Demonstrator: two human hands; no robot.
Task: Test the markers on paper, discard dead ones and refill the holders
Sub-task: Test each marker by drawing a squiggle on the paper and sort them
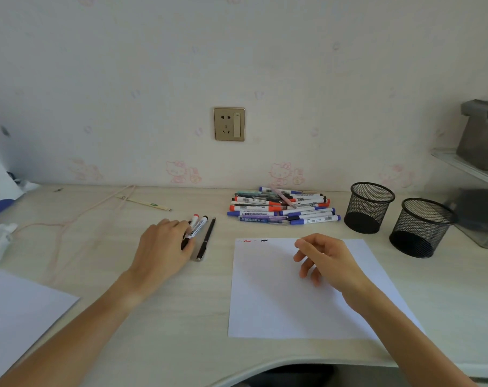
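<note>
From the head camera, marker labels show barcodes and small print too blurred to read. The left hand (164, 247) rests on two markers (197, 226) mid-desk, fingers curled over them, beside a black pen (207, 239). The right hand (325, 256) hovers loosely curled, holding nothing, over the paper (268, 297) with its scribbles (255, 241). The marker pile (283, 205) lies near the desk's (153, 317) back edge, two mesh holders (369, 208) toward its right end.

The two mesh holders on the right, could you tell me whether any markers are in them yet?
No, both mesh holders stand empty, and the markers lie in a pile on the desk to their left.
</note>
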